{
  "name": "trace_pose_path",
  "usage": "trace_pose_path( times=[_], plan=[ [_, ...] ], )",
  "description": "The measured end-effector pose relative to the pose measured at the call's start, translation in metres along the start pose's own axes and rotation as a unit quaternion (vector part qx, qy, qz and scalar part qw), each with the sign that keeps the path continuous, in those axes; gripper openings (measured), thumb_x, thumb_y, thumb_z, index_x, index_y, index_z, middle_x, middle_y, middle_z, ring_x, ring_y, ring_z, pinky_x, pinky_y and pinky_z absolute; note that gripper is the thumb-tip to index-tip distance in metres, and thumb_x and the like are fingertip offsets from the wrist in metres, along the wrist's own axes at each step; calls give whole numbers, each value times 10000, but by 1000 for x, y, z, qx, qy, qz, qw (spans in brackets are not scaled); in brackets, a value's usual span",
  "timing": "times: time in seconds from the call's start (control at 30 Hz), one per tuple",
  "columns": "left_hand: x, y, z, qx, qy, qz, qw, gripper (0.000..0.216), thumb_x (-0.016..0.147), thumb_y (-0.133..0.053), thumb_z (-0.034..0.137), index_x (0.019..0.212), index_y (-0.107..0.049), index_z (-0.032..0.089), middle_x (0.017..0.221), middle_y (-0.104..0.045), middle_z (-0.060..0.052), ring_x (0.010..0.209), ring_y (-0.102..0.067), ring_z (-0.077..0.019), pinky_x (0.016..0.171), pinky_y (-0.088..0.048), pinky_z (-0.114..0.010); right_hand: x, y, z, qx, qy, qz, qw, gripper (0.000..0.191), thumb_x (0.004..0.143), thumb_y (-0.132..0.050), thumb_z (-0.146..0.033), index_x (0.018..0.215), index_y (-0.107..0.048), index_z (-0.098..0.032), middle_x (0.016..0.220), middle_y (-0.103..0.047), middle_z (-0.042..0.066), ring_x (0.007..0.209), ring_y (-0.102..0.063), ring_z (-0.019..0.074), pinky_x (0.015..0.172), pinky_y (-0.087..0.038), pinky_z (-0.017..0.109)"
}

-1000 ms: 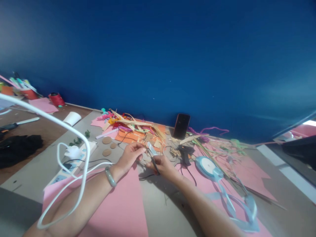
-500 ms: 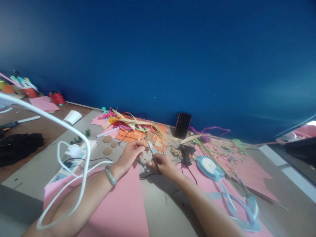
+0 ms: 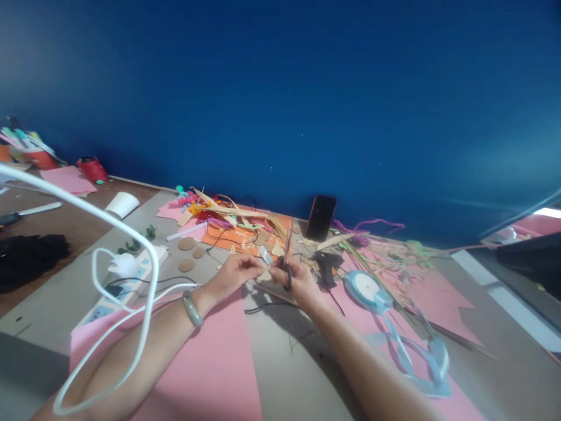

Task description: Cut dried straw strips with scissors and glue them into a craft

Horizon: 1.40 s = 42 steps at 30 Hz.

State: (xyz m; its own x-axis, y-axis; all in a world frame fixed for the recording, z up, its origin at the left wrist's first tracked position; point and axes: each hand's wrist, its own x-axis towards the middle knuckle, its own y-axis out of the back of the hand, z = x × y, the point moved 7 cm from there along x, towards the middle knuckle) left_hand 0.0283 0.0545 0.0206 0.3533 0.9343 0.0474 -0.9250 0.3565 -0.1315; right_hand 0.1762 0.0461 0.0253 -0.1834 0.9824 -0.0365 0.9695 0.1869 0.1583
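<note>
My right hand [image 3: 300,283] grips a pair of scissors [image 3: 288,248] by the dark handles, blades pointing up and away from me. Its thumb and forefinger meet the fingertips of my left hand [image 3: 236,273]. The left fingers are pinched together, and a small pale scrap [image 3: 265,275] shows between the two hands; which hand holds it is hard to tell. Just beyond lies a small whitish-blue piece [image 3: 265,255]. Pale cut scraps and an orange sheet [image 3: 228,235] spread behind the hands. A pink sheet [image 3: 210,362] lies under my left forearm.
A white cable [image 3: 151,292] loops across my left forearm near a power strip [image 3: 142,269]. Brown discs [image 3: 186,243] lie left of the hands. A phone [image 3: 321,218] leans against the blue wall. A blue ribbon spool [image 3: 366,289] and a black glue gun [image 3: 328,269] sit right.
The scissors have swung from slanting left to nearly upright in my right hand. Both hands have come together, fingertips now meeting. The whole view has shifted slightly.
</note>
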Motion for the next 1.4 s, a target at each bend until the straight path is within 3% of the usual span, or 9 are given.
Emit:
trace_pose_path(
  times=[0.13, 0.33, 0.5, 0.7, 0.93, 1.13, 1.27, 1.4],
  plan=[
    [0, -3, 0, 22, -1, -22, 1000, 119, 716, -714, 254, 682, -668, 150, 627, -605, 1, 590, -501, -104, 587, -366, -231, 0, -2, 0, -6, 14, -17, 1000, 315, 699, -716, -461, 715, -611, -165, 567, -558, -18, 533, -449, 109, 533, -363, 238],
    [1, 6, -13, -51, 29, 18, 998, 179, 711, -740, 299, 722, -645, 148, 567, -494, 35, 487, -390, -66, 477, -269, -210, -1, -7, 2, -39, 7, -31, 999, 337, 712, -692, -481, 655, -579, -168, 551, -536, -20, 528, -431, 102, 522, -356, 231],
    [2, 2, -18, -149, 50, 13, 988, 385, 684, -780, 288, 1020, -630, 176, 663, -563, 34, 466, -365, -39, 451, -232, -184, -2, -4, -1, -30, 11, 13, 999, 318, 726, -674, -460, 639, -562, -175, 538, -514, -23, 522, -416, 103, 524, -347, 233],
    [1, -3, -18, -63, 47, -21, 997, 283, 686, -780, 363, 703, -613, 136, 556, -537, 25, 451, -423, -54, 448, -290, -191, -4, -5, -2, -33, 15, 33, 999, 315, 731, -669, -457, 644, -553, -177, 536, -504, -21, 521, -407, 104, 510, -340, 232],
    [2, 4, -15, -66, 26, 16, 997, 262, 716, -750, 367, 688, -617, 143, 492, -486, 46, 446, -407, -60, 460, -278, -197, -1, -3, -2, -100, 31, 6, 994, 374, 725, -678, -528, 706, -576, -168, 580, -526, -20, 554, -441, 114, 524, -351, 233],
    [3, 13, -10, -153, 35, 72, 985, 240, 661, -757, 324, 675, -580, 163, 595, -548, 33, 456, -379, -50, 448, -238, -205, 1, 1, -12, -318, 96, -40, 942, 344, 664, -755, -468, 676, -566, -181, 591, -525, -34, 562, -434, 110, 553, -310, 233],
    [3, 13, -9, -178, 40, 78, 980, 228, 647, -750, 282, 649, -548, 174, 509, -448, 66, 443, -359, -53, 450, -226, -204, -2, -4, -14, -361, 122, -54, 923, 354, 694, -734, -455, 615, -511, -192, 566, -506, -35, 550, -436, 110, 564, -298, 235],
    [3, 12, -12, -181, 51, 76, 979, 198, 623, -738, 235, 646, -551, 172, 533, -467, 57, 445, -346, -52, 457, -209, -213, -2, -5, -13, -366, 115, -49, 922, 355, 705, -725, -443, 605, -487, -199, 553, -506, -39, 527, -433, 106, 548, -294, 234]
  ],
)
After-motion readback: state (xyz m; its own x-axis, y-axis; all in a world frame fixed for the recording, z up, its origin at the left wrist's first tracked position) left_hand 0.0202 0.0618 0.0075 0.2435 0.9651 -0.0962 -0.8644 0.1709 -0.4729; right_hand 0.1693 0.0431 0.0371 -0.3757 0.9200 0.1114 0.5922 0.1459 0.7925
